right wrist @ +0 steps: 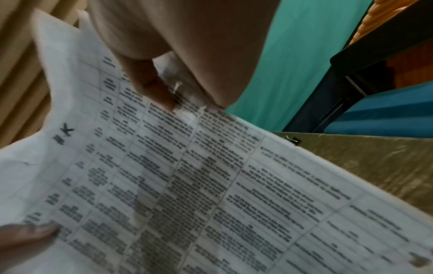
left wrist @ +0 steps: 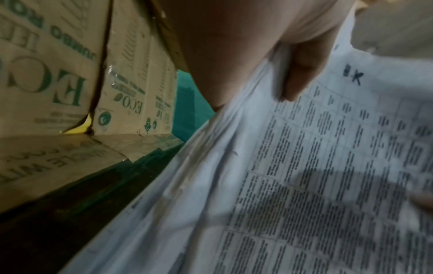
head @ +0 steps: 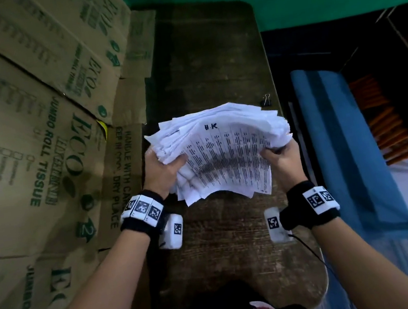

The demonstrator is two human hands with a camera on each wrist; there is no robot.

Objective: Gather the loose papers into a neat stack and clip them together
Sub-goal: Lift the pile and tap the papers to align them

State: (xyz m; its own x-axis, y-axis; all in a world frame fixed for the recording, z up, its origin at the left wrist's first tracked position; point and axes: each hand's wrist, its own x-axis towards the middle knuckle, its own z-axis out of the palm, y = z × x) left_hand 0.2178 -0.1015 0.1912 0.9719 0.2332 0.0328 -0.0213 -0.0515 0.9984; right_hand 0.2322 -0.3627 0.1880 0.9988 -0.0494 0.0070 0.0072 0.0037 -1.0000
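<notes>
A ragged sheaf of papers point(head: 223, 151) is held above the table point(head: 209, 60), clamped at its left edge by the left hand point(head: 163, 171) and at its right by the right hand point(head: 282, 159), thumbs curled over the top sheet. The edges are seen fanned and uneven, so squaring appears unfinished. The clip point(head: 266, 100) lies just beyond the sheaf's far right corner, nearer the right hand.
</notes>
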